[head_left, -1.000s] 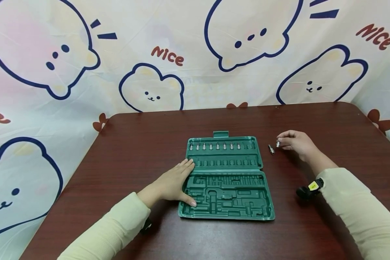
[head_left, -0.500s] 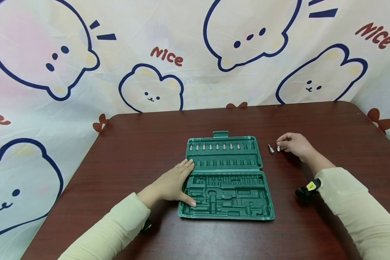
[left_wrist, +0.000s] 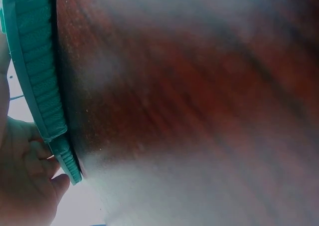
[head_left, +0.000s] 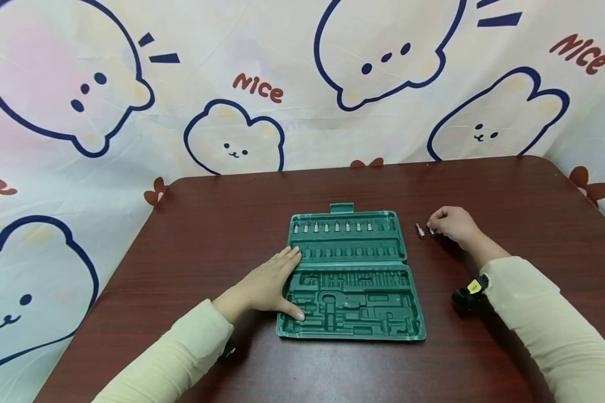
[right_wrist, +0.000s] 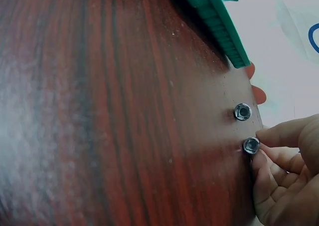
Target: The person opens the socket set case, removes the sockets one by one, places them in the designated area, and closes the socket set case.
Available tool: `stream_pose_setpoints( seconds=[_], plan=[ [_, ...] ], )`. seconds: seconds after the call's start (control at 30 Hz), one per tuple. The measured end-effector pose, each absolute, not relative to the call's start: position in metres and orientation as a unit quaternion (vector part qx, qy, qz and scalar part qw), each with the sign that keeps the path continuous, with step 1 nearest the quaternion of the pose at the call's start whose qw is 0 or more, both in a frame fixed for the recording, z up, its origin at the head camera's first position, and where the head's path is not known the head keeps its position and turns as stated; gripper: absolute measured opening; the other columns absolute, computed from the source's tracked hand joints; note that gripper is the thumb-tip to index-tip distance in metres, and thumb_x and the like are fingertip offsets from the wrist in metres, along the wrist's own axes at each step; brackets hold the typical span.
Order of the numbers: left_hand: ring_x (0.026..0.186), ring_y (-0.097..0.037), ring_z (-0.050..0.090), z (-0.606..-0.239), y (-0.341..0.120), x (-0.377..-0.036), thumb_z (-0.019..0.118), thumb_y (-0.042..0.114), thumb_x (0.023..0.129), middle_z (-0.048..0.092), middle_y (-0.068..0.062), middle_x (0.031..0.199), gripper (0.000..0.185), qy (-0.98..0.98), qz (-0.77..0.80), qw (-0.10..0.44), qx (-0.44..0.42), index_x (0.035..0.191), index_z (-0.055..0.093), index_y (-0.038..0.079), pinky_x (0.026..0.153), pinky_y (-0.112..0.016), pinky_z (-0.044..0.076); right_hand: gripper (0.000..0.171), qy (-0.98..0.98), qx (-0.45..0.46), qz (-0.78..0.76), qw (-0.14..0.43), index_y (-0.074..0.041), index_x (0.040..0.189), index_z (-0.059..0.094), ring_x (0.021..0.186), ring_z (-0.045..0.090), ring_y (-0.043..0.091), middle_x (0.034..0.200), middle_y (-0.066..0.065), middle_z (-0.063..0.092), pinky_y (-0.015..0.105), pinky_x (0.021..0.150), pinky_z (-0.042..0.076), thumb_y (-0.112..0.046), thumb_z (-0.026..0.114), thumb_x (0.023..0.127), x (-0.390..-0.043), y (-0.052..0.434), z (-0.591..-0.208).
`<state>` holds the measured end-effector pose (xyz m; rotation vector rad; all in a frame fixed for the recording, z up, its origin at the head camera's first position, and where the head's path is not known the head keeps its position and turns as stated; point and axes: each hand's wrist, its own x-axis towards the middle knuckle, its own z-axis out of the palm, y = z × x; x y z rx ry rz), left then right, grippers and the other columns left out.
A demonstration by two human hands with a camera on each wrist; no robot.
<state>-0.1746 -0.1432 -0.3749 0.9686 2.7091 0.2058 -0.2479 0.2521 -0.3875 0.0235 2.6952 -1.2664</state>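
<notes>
**Right hand setting a socket bit down beside the case**

Head view: I am resting my left hand (head_left: 267, 285) flat, fingers straight, on the left edge of the open green tool case (head_left: 351, 274). My right hand (head_left: 451, 223) is pinching a small socket bit (head_left: 432, 230) on the table (head_left: 206, 235), just beside a second bit (head_left: 420, 230).

Left wrist view: my fingers are lying against the case rim (left_wrist: 45, 101).

Right wrist view: my fingertips (right_wrist: 269, 136) are gripping the bit (right_wrist: 251, 145); I judge a clumsy release could roll it into its neighbour (right_wrist: 242, 112).
</notes>
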Motion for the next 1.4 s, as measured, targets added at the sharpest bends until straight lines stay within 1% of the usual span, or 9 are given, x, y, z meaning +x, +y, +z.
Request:
stream_pose_setpoints(
  seconds=[0.2,0.57,0.67,0.9,1.07,1.17,1.27,1.4],
  plan=[
    [0.129,-0.023,0.004,-0.375,-0.143,-0.175,0.057,0.072,0.055,0.01,-0.012,0.142,0.117,0.931,0.072,0.13,0.333,0.138,0.015,0.001,0.102,-0.034,0.011,0.02,0.905,0.014,-0.417,0.085,0.007,0.092,0.053,0.068,0.047,0.022,0.076,0.009,0.053,0.03,0.055,0.039,-0.011,0.048,0.085,-0.248,0.251,-0.385],
    [0.129,-0.024,0.004,-0.373,-0.143,-0.175,0.058,0.07,0.056,0.009,-0.013,0.142,0.116,0.928,0.077,0.13,0.34,0.137,0.014,0.0,0.102,-0.035,0.011,0.021,0.901,0.02,-0.425,0.08,0.007,0.092,0.052,0.069,0.047,0.022,0.078,0.011,0.053,0.03,0.057,0.039,-0.011,0.048,0.084,-0.246,0.252,-0.383],
    [0.129,-0.024,0.004,-0.373,-0.143,-0.175,0.058,0.07,0.056,0.009,-0.013,0.142,0.116,0.927,0.08,0.131,0.341,0.137,0.014,0.0,0.102,-0.035,0.011,0.021,0.899,0.02,-0.43,0.08,0.007,0.093,0.052,0.07,0.048,0.022,0.082,0.012,0.054,0.029,0.059,0.04,-0.011,0.047,0.085,-0.245,0.252,-0.383],
    [0.13,-0.023,0.001,-0.373,-0.144,-0.174,0.057,0.07,0.058,0.006,-0.012,0.143,0.115,0.927,0.073,0.14,0.339,0.138,0.012,0.002,0.102,-0.035,0.009,0.026,0.892,0.022,-0.444,0.086,0.008,0.099,0.05,0.081,0.051,0.027,0.098,0.02,0.053,0.031,0.066,0.043,-0.015,0.041,0.09,-0.242,0.254,-0.382],
    [0.13,-0.023,0.0,-0.373,-0.144,-0.173,0.054,0.072,0.058,0.005,-0.011,0.143,0.115,0.928,0.068,0.144,0.336,0.138,0.011,0.003,0.102,-0.035,0.008,0.031,0.886,0.026,-0.454,0.088,0.008,0.104,0.048,0.086,0.05,0.029,0.101,0.021,0.051,0.033,0.069,0.044,-0.019,0.04,0.091,-0.238,0.254,-0.38],
    [0.13,-0.022,0.0,-0.373,-0.144,-0.173,0.054,0.072,0.058,0.005,-0.011,0.143,0.115,0.929,0.067,0.144,0.335,0.138,0.011,0.003,0.102,-0.035,0.008,0.032,0.882,0.027,-0.462,0.089,0.007,0.105,0.048,0.085,0.051,0.028,0.102,0.02,0.05,0.033,0.07,0.044,-0.021,0.04,0.091,-0.236,0.251,-0.376],
    [0.13,-0.022,0.001,-0.373,-0.144,-0.173,0.055,0.072,0.058,0.006,-0.011,0.143,0.115,0.929,0.065,0.141,0.335,0.138,0.011,0.003,0.102,-0.035,0.009,0.033,0.876,0.025,-0.474,0.088,0.007,0.106,0.048,0.082,0.052,0.023,0.101,0.019,0.052,0.032,0.069,0.045,-0.021,0.041,0.091,-0.233,0.247,-0.372],
    [0.13,-0.022,0.001,-0.373,-0.143,-0.174,0.055,0.072,0.058,0.006,-0.011,0.143,0.115,0.929,0.065,0.139,0.336,0.138,0.011,0.003,0.102,-0.035,0.009,0.036,0.864,0.017,-0.495,0.093,0.009,0.107,0.048,0.077,0.052,0.018,0.097,0.019,0.053,0.031,0.069,0.045,-0.022,0.042,0.091,-0.229,0.24,-0.366]
  ],
)
